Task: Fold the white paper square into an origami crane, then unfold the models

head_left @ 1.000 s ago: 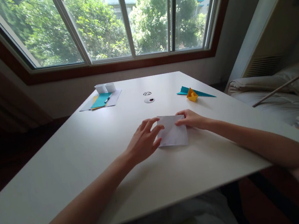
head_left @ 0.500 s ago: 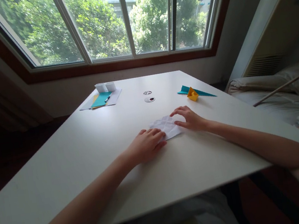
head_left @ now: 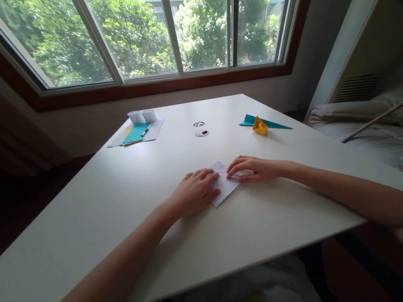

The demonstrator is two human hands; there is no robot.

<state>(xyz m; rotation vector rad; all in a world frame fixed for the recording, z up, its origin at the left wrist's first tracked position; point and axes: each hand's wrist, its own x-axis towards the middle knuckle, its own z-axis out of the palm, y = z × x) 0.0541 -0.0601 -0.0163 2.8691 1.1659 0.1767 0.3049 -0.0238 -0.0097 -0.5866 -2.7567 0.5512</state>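
Note:
A sheet of white paper (head_left: 225,186), folded to a small pointed shape, lies on the table between my two hands. My left hand (head_left: 194,191) rests flat on its left side, fingers stretched over the edge and pressing it down. From the other side, my right hand (head_left: 255,168) bends its fingers onto the upper right part of the paper, fingertips and thumb closed on a folded edge. Part of the paper is covered by the fingers of both hands.
On the white table (head_left: 157,260) at the back right are a teal paper plane (head_left: 277,125) and a yellow paper boat (head_left: 259,126). Teal paper (head_left: 136,132), a pen (head_left: 145,130) and white cups (head_left: 149,116) are at the back left. Two round inserts (head_left: 202,133) sit mid-table.
The paper has turned, and one corner now points toward me. My right hand has moved left and down onto it; my left hand has shifted slightly left and up.

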